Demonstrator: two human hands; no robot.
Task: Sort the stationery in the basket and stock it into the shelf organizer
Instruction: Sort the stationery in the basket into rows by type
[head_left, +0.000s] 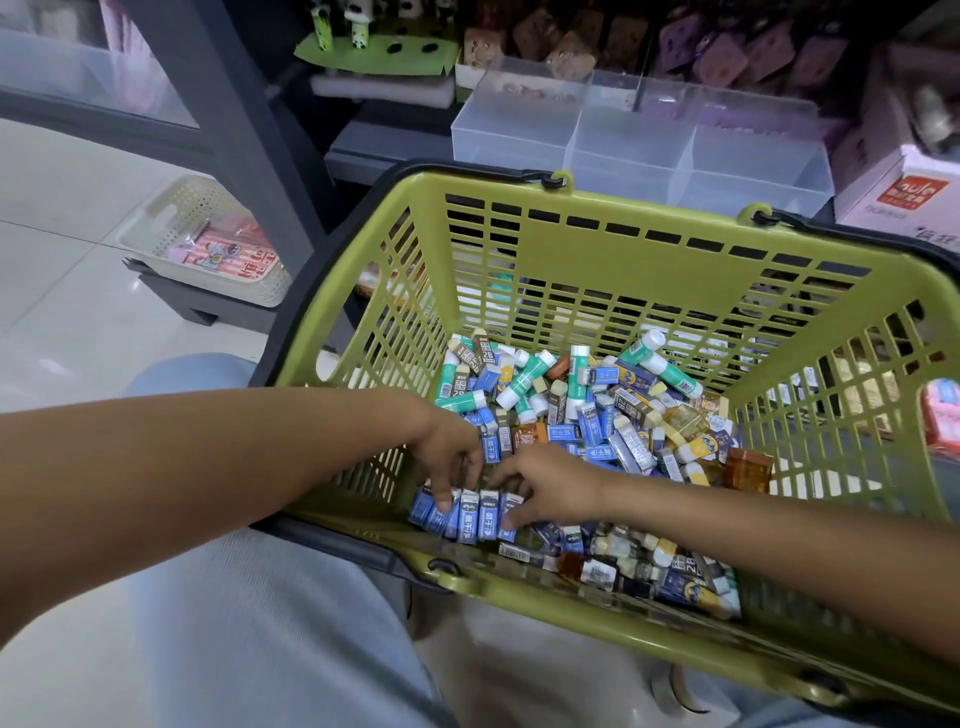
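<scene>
Down in the green basket (597, 270) lies a heap of small stationery: blue-sleeved erasers, brown and amber ones, and white-and-teal glue sticks (574, 382), piled mostly toward the far and right sides of the basket floor. Along the near left edge, a short row of blue erasers (467, 514) stands side by side, labels up. Both hands work this row. The left hand (449, 457) reaches in from the near left rim, its fingers curled downward with the tips pressing on the row's left end. The right hand (550, 491) comes from the right, fingers bent around the row's right end, gripping the last eraser there. The row sits directly between and under the two hands. Beyond the basket's far rim, a clear organizer (644, 150) with several compartments sits on the shelf.
</scene>
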